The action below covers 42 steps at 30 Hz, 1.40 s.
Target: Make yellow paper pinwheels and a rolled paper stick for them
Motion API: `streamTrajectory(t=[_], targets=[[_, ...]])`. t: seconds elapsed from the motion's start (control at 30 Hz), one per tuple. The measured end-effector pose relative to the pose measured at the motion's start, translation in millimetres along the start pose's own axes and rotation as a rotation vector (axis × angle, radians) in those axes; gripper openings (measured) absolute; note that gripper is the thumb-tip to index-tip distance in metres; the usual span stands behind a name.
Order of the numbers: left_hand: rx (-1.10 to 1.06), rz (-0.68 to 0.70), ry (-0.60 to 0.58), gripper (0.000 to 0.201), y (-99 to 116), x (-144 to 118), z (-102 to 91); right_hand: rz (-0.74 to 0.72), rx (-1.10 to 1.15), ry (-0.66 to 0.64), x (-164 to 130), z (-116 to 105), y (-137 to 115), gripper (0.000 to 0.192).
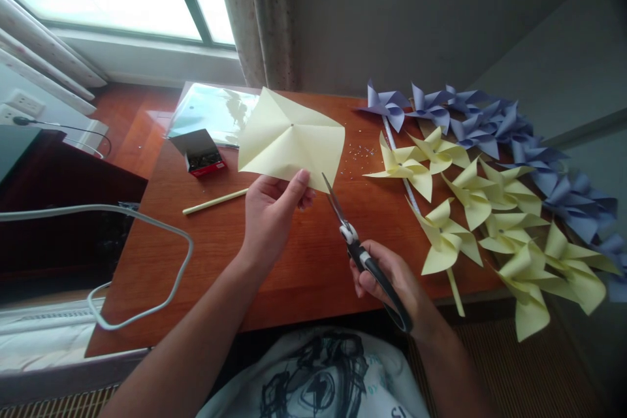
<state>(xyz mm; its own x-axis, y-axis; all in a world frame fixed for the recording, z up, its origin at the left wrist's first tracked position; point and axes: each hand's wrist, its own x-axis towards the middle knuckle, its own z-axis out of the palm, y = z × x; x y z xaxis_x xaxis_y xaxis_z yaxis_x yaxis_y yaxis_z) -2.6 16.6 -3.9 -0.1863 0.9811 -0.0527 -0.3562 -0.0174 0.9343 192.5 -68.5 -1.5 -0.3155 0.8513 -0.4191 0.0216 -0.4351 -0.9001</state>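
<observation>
My left hand (272, 208) pinches the lower edge of a pale yellow square of paper (290, 140), creased along its diagonals and held up over the wooden table (294, 261). My right hand (392, 277) grips black-handled scissors (349, 228). Their blades point up and left, with the tips just under the paper's lower right corner. A thin yellow stick (215, 201) lies on the table to the left of my left hand.
Finished yellow pinwheels (470, 209) and purple pinwheels (490, 121) lie heaped along the table's right side. An open box of pins (200, 152) and a clear plastic sleeve (210, 111) sit at the back left. A white cable (161, 228) loops off the left edge.
</observation>
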Motion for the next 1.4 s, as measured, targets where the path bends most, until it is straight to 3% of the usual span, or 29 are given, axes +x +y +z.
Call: streamTrajectory(t=[0.43, 1.4], targets=[[0.073, -0.075, -0.191, 0.025, -0.8, -6.7, 1.7, -0.035, 0.053, 0.005, 3.5, 5.3, -0.9, 0.047], [0.041, -0.087, -0.205, 0.017, -4.0, -5.1, -1.3, -0.011, 0.075, -0.035, 1.4, 6.3, -3.8, 0.049]])
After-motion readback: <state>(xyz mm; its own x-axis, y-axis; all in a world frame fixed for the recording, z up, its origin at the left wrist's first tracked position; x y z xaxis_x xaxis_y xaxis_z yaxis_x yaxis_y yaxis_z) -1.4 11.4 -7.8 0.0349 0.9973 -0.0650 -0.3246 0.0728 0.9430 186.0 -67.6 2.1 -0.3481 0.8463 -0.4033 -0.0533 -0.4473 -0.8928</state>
